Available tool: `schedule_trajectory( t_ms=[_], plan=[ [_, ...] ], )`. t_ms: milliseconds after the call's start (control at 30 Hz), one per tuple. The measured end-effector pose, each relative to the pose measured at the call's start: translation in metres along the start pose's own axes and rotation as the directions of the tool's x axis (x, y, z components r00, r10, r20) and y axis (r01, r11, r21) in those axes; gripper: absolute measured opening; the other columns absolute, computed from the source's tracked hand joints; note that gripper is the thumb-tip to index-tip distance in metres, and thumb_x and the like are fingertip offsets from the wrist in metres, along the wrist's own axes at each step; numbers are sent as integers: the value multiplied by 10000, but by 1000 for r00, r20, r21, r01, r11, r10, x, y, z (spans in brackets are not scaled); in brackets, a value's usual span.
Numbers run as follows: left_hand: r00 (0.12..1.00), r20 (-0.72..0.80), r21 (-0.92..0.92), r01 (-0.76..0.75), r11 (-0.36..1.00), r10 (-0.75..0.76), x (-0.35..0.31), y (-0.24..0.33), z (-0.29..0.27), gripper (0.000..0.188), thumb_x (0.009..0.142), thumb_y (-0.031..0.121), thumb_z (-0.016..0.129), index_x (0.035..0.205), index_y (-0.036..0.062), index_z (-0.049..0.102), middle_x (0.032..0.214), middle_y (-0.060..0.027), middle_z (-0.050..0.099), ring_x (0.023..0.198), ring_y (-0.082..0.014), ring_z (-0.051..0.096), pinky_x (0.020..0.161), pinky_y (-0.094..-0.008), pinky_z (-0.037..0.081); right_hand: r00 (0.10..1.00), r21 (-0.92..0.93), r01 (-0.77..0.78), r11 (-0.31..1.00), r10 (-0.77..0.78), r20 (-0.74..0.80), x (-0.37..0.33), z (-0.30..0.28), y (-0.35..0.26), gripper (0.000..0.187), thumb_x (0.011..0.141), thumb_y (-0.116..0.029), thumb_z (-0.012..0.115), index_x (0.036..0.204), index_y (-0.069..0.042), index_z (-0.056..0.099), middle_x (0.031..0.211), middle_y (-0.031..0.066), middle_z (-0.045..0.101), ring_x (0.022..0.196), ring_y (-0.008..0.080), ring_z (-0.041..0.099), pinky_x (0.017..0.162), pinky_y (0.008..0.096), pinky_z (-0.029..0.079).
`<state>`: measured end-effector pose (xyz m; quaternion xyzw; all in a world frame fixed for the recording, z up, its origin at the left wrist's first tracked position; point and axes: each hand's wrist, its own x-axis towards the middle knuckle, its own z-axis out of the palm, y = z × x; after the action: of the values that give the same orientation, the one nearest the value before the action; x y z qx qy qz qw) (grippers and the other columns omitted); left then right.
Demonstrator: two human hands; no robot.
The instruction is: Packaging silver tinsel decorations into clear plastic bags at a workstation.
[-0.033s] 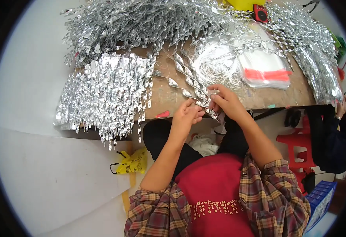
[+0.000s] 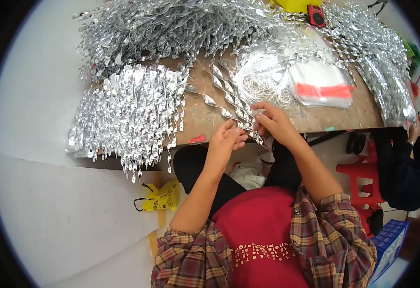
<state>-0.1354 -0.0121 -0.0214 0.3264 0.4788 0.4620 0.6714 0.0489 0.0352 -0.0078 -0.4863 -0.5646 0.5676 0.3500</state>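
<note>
Several silver spiral strips (image 2: 229, 94) lie on the brown table, their lower ends reaching its front edge between my hands. My left hand (image 2: 226, 139) is closed, its fingertips pinched at the lower end of one strip, just left of the bundle. On the other side, my right hand (image 2: 273, 123) bends over the bundle with thumb and forefinger drawn together. What its fingertips hold is too small to make out. Thin clear thread (image 2: 260, 79) lies in a loose coil just beyond my right hand.
Silver spirals form a hanging pile (image 2: 138, 110) at left and a large heap (image 2: 171, 29) behind. Clear plastic bags (image 2: 320, 93) with a red band lie to the right, near a small red device (image 2: 316, 16). A co-worker (image 2: 409, 163) sits beyond a red stool (image 2: 361, 177).
</note>
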Motion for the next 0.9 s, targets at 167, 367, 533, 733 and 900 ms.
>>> schedule_trajectory(
  t_ms=[167,367,533,733,900],
  plan=[
    [998,-50,-17,24,1000,-25,-1,5,2,559,918,175,542,1359,-74,305,1132,-170,569,976,-210,622,823,-279,517,964,-453,204,868,-259,-61,5,-11,12,262,827,-150,591,1056,-24,617,698,92,624,615,171,599,576,302,463],
    [998,-67,-63,9,998,-13,-2,10,13,532,912,193,559,1329,-65,352,1102,-123,568,1002,-194,596,843,-300,507,988,-329,152,932,-143,50,-4,0,9,264,846,-124,603,1081,-2,606,732,15,611,674,75,564,601,249,456],
    [998,-38,-198,35,980,-43,3,14,21,355,904,210,587,1167,1,474,1026,-83,588,892,-144,597,768,-294,503,981,-7,157,988,-155,113,-9,13,13,250,887,-98,547,1111,12,555,913,51,619,803,95,588,722,254,481],
    [993,-30,-385,91,918,-110,8,20,9,221,920,172,565,1072,20,512,815,-47,552,647,-124,543,548,-248,466,974,142,191,971,-206,97,-23,10,-14,211,897,-93,524,1092,-16,540,787,14,595,744,79,566,688,226,460],
    [994,93,-482,92,871,-53,-35,47,-7,271,940,121,508,1176,1,448,721,-4,431,521,-53,370,436,-186,299,983,222,182,958,-170,-72,-16,-13,-11,165,913,-130,528,1054,-48,558,743,-10,560,691,49,519,629,204,429]
  ],
)
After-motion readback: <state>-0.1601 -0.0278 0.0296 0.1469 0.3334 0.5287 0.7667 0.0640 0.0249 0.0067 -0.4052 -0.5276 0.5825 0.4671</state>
